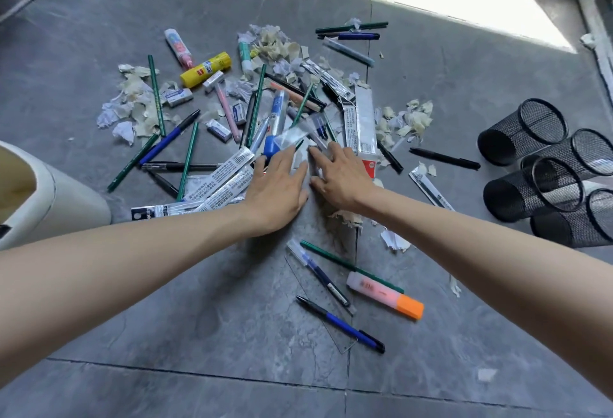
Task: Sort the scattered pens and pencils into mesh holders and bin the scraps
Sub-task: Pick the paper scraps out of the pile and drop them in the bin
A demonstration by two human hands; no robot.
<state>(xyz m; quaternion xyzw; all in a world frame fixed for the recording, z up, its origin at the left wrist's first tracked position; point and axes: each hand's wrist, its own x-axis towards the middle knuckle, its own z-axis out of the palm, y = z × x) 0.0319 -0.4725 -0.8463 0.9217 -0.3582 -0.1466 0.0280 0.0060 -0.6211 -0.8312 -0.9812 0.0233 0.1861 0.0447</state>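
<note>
On the grey tiled floor [166, 334], a heap of pens and pencils [169, 139] lies tangled with torn paper scraps [139, 99], printed refill packets [229, 172] and small erasers [219, 129]. Both bare arms reach into its near edge. The left hand [275, 185] lies flat on the packets with its fingers straight and spread, holding nothing, and its fingertips touch a crumpled clear wrapper [292, 137]. The right hand [338, 178] sits just beside it with bent fingers. Their tips press at something pale and see-through, and I cannot tell whether they pinch it or only rest on it, because the hand covers what is underneath.

Four black mesh holders [507, 142] lie on their sides at the right, and the nearest one is partly cut off by the picture's edge. A white bin [66, 198] pokes in at the left, with most of it out of view. Nearer the person, an orange highlighter [384, 295] and two blue pens [341, 323] lie apart from the heap, over a clear ruler [335, 334] that is hard to make out against the tile.
</note>
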